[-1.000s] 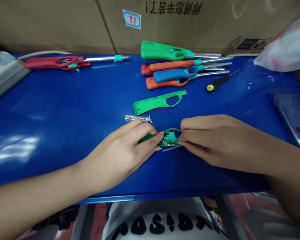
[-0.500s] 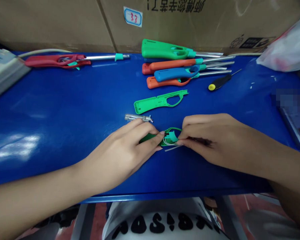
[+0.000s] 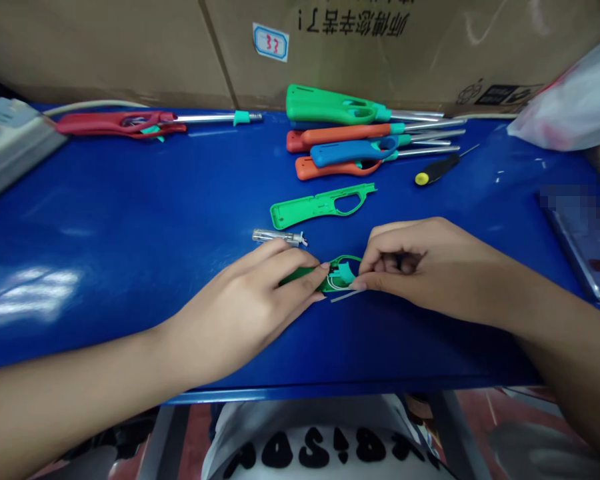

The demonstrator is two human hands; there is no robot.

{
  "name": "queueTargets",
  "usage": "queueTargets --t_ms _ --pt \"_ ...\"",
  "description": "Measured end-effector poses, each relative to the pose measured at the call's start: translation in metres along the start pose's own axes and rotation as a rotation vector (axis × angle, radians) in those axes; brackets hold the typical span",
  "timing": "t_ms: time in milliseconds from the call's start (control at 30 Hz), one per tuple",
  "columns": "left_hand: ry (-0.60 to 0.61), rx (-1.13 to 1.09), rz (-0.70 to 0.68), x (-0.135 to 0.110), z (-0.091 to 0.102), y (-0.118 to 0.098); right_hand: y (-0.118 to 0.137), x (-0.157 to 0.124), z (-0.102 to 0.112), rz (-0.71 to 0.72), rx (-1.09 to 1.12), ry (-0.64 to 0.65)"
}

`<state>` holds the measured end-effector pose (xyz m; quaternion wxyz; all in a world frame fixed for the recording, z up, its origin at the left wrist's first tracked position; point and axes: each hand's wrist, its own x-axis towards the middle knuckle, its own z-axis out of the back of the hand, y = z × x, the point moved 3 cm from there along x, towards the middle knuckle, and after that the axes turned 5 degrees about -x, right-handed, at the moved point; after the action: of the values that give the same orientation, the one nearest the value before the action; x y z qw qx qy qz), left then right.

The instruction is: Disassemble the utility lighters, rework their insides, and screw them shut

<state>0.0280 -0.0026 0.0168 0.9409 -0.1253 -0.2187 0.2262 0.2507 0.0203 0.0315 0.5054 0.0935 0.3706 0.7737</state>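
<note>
My left hand [image 3: 260,293] is closed over the handle end of an open green lighter shell [image 3: 291,275] lying on the table. A turquoise trigger [image 3: 345,272] sits inside it, and thin white lines [image 3: 334,283] curve below the trigger toward my right fingertips. My right hand [image 3: 415,267] pinches at the shell's nose end; what lies between thumb and finger is hidden. From under that pinch a thin grey strip [image 3: 343,296] sticks out. Just above my left knuckles rests a clear fuel canister [image 3: 277,237]. The matching green half-shell [image 3: 307,208] lies behind it, hollow side up.
Several assembled gas lighters [image 3: 353,152] lie stacked at the back, beside a black screwdriver [image 3: 437,169]. A red lighter [image 3: 115,124] and a power strip [image 3: 15,147] are at left. Cardboard [image 3: 130,53] walls the rear. A plastic bag [image 3: 570,100] and phone [image 3: 587,240] stand right.
My right hand has shifted slightly, its curled fingers lifting away from the thumb side while the pinch stays at the shell's nose. The left hand and shell look unmoved; the view has tilted slightly.
</note>
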Motion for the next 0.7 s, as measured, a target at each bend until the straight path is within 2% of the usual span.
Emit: queueTargets --t_ms 133,300,533,700 --pt "-0.012 -0.001 -0.002 -0.001 0.0 0.001 0.0 -0.001 0.004 0.093 -0.074 0.065" --pt "-0.009 -0.005 -0.006 -0.001 -0.001 0.001 0.006 -0.008 0.007 0.335 -0.272 0.104" --pt "-0.01 -0.021 -0.018 0.0 -0.001 0.0 0.007 -0.014 0.0 0.46 -0.501 0.072" --pt "-0.014 -0.022 -0.025 0.001 0.0 0.0 0.008 -0.018 -0.004 0.61 -0.73 0.017"
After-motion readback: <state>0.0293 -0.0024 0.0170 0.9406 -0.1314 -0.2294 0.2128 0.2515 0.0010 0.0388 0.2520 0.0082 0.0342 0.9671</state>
